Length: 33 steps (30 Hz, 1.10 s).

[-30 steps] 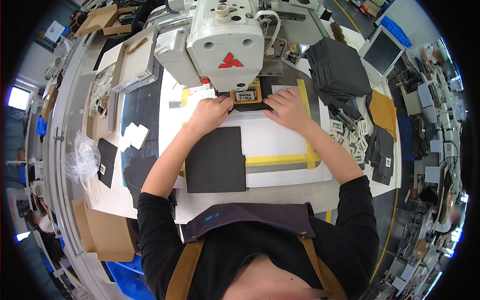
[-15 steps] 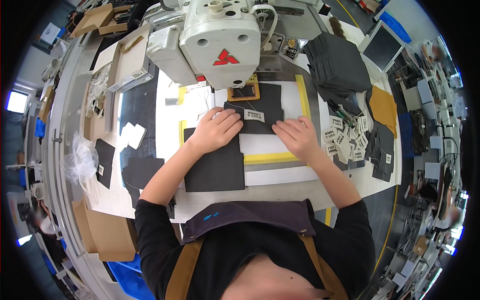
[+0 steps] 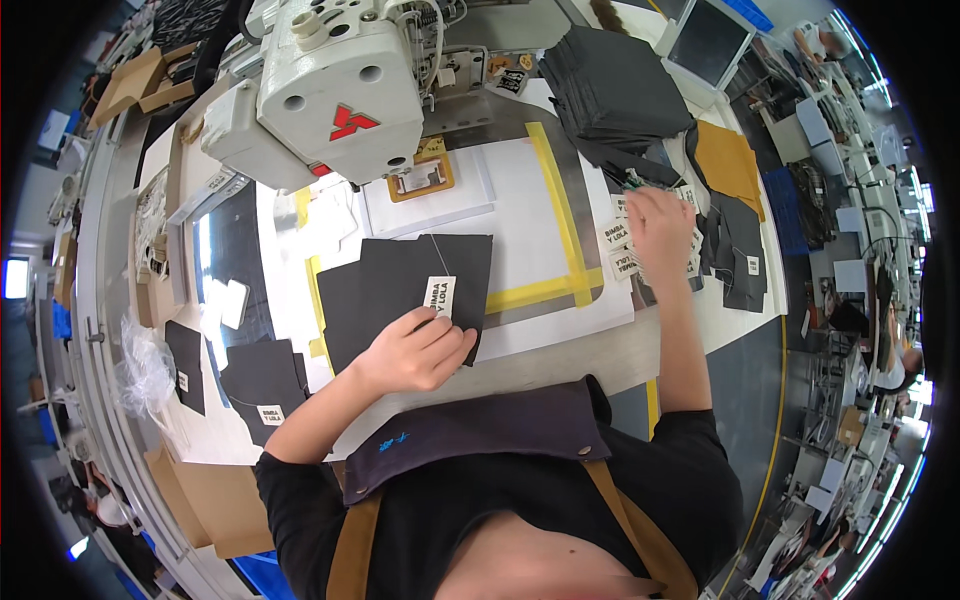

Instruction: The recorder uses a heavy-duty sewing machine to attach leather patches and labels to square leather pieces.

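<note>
My left hand [image 3: 420, 350] is closed on the lower edge of a black fabric piece [image 3: 465, 262], just below its sewn-on white label [image 3: 439, 296]. A loose thread runs upward from that label. Another black fabric piece [image 3: 365, 285] lies under and to the left of it. On the right, my right hand [image 3: 662, 235] is over a pile of white labels [image 3: 616, 236], its fingers curled together. A small greenish metal tool [image 3: 634, 180] shows at its fingertips; whatever they grip is hidden. The sewing machine [image 3: 340, 95] stands beyond, above its tan clamp frame [image 3: 421, 180].
Yellow tape [image 3: 560, 205] borders the white work plate. A stack of black fabric [image 3: 615, 85] stands at the far right, near a monitor [image 3: 708, 42] and a mustard cloth [image 3: 729, 165]. More labelled black pieces [image 3: 262, 380] lie at left, by crumpled clear plastic [image 3: 148, 370].
The labelled black piece has come out from the clamp toward me and turned, held by my left hand. My right hand has left the fabric and moved right to the labels. The view has shifted.
</note>
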{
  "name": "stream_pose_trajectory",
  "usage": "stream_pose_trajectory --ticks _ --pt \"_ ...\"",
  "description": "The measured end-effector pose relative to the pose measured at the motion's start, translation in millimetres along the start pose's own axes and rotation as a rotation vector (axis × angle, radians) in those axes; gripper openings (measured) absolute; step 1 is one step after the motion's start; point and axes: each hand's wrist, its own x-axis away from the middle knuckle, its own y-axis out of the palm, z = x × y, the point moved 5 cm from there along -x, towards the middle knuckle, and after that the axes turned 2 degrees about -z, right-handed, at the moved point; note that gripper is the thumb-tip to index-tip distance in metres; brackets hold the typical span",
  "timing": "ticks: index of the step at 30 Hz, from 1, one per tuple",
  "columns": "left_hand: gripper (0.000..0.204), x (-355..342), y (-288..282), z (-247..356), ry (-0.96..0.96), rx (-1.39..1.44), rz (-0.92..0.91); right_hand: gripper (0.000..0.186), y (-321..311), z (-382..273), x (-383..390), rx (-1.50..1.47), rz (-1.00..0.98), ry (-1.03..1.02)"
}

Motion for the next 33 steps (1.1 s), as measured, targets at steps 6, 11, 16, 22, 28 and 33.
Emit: stream_pose_trajectory --ticks 6,11,16,22,28,33 --pt "0.015 -1 3 10 -0.068 0.013 -0.035 0.021 16 44 0 0.097 -0.185 0.192" --pt "0.016 1 9 15 -0.154 0.072 -0.014 0.013 27 58 -7 0.127 -0.240 0.040" --pt "0.017 2 7 15 -0.226 0.066 -0.022 0.011 8 44 -31 0.107 -0.229 0.062" --pt "0.017 -3 6 14 -0.222 0.100 0.028 0.014 -32 -34 -73 -0.432 -0.092 -0.089" --pt "0.016 -13 7 14 -0.175 0.070 0.004 0.041 14 -108 -82 -0.408 -0.446 -0.407" --pt "0.013 -20 8 16 -0.184 0.064 0.057 0.052 42 -141 -84 -0.321 -0.193 -0.592"
